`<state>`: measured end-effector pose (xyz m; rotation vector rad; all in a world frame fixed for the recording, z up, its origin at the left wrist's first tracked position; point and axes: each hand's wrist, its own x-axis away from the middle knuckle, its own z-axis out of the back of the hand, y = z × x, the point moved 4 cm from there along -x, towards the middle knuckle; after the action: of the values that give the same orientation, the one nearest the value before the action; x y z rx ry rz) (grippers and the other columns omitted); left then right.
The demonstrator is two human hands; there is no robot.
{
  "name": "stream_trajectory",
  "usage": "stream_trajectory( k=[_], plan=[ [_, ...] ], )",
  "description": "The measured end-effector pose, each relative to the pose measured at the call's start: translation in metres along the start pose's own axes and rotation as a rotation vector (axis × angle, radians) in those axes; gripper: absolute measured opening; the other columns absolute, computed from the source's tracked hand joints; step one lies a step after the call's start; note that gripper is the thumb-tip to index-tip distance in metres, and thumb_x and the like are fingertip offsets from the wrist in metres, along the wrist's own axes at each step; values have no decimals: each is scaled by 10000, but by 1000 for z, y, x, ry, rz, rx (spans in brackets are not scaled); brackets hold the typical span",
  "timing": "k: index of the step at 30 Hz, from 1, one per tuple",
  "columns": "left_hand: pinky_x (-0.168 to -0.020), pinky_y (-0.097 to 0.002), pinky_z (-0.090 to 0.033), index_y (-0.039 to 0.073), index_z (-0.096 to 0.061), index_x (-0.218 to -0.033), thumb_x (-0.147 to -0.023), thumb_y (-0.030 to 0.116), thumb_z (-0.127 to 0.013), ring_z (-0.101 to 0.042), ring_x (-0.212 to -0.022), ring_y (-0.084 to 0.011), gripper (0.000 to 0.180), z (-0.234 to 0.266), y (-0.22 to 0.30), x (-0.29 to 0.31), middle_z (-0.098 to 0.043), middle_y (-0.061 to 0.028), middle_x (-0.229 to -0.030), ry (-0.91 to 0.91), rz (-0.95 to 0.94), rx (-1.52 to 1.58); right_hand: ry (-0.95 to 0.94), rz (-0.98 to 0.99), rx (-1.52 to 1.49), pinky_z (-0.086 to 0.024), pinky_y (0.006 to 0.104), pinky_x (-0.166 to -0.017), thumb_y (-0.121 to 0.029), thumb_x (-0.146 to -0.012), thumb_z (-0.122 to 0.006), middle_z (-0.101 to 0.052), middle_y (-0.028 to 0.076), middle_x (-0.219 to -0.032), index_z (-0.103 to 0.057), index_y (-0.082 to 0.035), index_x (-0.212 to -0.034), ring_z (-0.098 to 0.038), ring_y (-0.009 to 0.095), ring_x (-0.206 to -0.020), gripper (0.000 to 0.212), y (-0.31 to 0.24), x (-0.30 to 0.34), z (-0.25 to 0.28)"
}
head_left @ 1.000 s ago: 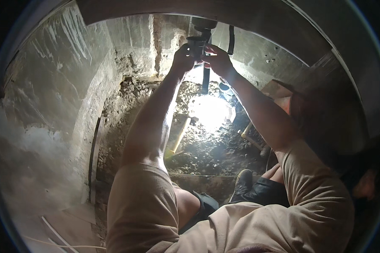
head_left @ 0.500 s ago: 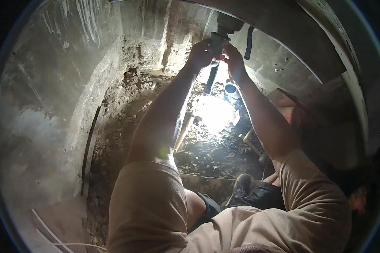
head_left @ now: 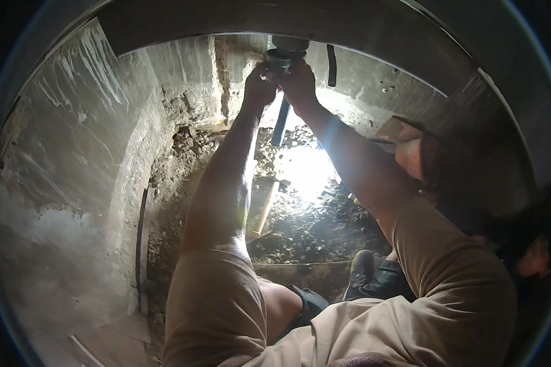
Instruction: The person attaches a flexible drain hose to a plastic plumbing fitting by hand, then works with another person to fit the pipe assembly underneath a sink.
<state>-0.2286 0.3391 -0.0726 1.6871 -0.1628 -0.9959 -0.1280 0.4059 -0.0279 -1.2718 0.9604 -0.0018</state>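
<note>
Both my arms reach up to a dark pipe fitting (head_left: 286, 56) under the overhead panel. Around its left lower side my left hand (head_left: 260, 87) is closed, with the fingers partly hidden. My right hand (head_left: 298, 82) wraps the fitting from the right, its back toward me. A wider grey pipe end (head_left: 290, 43) sits directly above the fitting. Below the hands hangs a dark ribbed hose (head_left: 281, 124); its upper end is hidden behind them. Another dark hose (head_left: 332, 65) hangs to the right, apart from my hands.
A hammer (head_left: 266, 210) with a pale handle lies on the rubble floor (head_left: 312, 235), beside a glaring light (head_left: 304, 168). An orange object (head_left: 409, 156) stands at right. Concrete walls (head_left: 73, 153) enclose the pit, and a dark panel (head_left: 208, 21) overhangs it. A boot (head_left: 361, 268) is near my lap.
The view has shifted, showing more of the overhead panel. My right hand has turned and wrapped across the fitting. A blue-grey pipe end on the floor is now hidden by my right arm.
</note>
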Motion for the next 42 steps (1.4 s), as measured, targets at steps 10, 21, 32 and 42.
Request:
stream_trajectory(
  k=[10,21,32,42],
  plan=[
    [-878,-338,-497,5,-448,-1319,-684,-68,-762,-575,-1068,-226,712,-11,-6,0,-589,-132,-1145,-83,199,177,-58,38,361,-422,372,-960,-78,-742,-771,-620,64,-1082,-528,-41,-1315,-519,180,-1076,623,2,-17,44],
    [-750,-358,-529,21,-381,-1268,-759,79,-756,-568,-965,-164,635,-37,-4,-14,-578,-93,-1101,13,-64,768,-128,-34,8,-498,303,-734,47,-710,-764,-654,49,-830,-447,-33,-1353,-599,142,-807,721,-17,-28,31],
    [-856,-297,-525,17,-357,-1398,-662,-37,-798,-579,-1066,-197,860,-46,-7,-16,-583,-71,-1191,40,-109,762,-171,-40,29,-432,338,-876,35,-722,-785,-673,50,-866,-420,-47,-1396,-595,139,-844,771,-7,-45,48],
    [-856,-355,-525,18,-353,-1392,-719,68,-772,-642,-994,-253,794,-37,8,-6,-649,-154,-1089,209,-145,40,-328,-95,108,-477,396,-938,-7,-678,-826,-625,105,-1186,-451,-52,-1345,-590,234,-1095,766,1,-53,44]
  ],
)
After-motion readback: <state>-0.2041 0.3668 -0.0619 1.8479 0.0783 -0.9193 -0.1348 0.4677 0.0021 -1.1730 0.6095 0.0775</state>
